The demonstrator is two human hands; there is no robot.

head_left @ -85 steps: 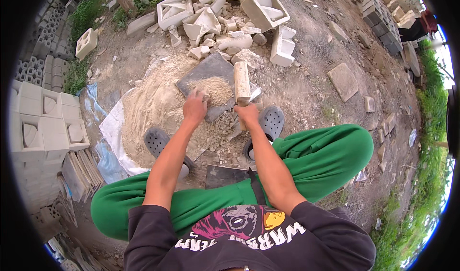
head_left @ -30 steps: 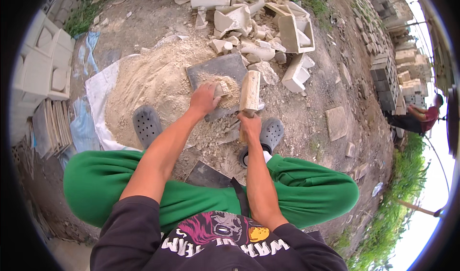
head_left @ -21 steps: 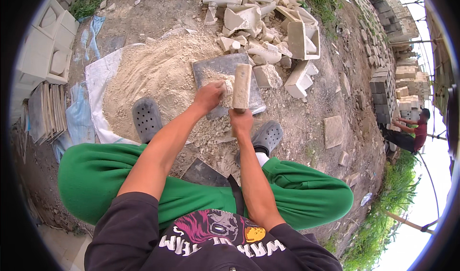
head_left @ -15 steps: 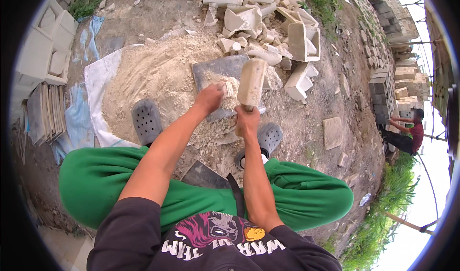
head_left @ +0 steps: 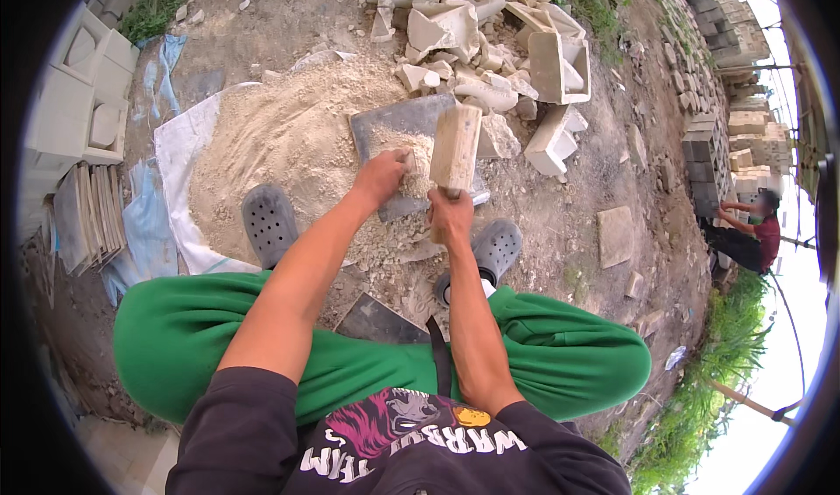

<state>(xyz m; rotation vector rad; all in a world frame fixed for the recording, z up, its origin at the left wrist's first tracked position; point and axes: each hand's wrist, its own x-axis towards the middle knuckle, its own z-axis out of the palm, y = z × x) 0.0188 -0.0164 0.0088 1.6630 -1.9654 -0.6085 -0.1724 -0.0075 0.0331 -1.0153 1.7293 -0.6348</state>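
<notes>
My right hand (head_left: 450,217) is wrapped round the short handle of a wooden mallet (head_left: 456,145). The mallet's blocky, dust-whitened head stands up in front of the fist, over the right part of a dark flat slab (head_left: 420,112). At the slab's middle, my left hand (head_left: 381,178) is closed, its fingertips down in pale crushed rubble (head_left: 416,150). Whatever those fingers pinch is hidden by the hand and dust. A wide heap of beige powder (head_left: 280,145) lies left of the slab, partly over a white sheet (head_left: 175,175).
Broken pale moulded pieces (head_left: 442,29) pile up beyond the slab. A flat stone (head_left: 615,235) lies to the right. Stacked boards (head_left: 87,215) and white blocks (head_left: 83,75) stand at the left. Far right, a person (head_left: 754,232) bends beside stacked grey blocks (head_left: 702,167).
The mallet head has shifted slightly left and stands a little more upright. The pale chunk seen by my left fingertips is no longer distinct. My left hand stays nearly in place.
</notes>
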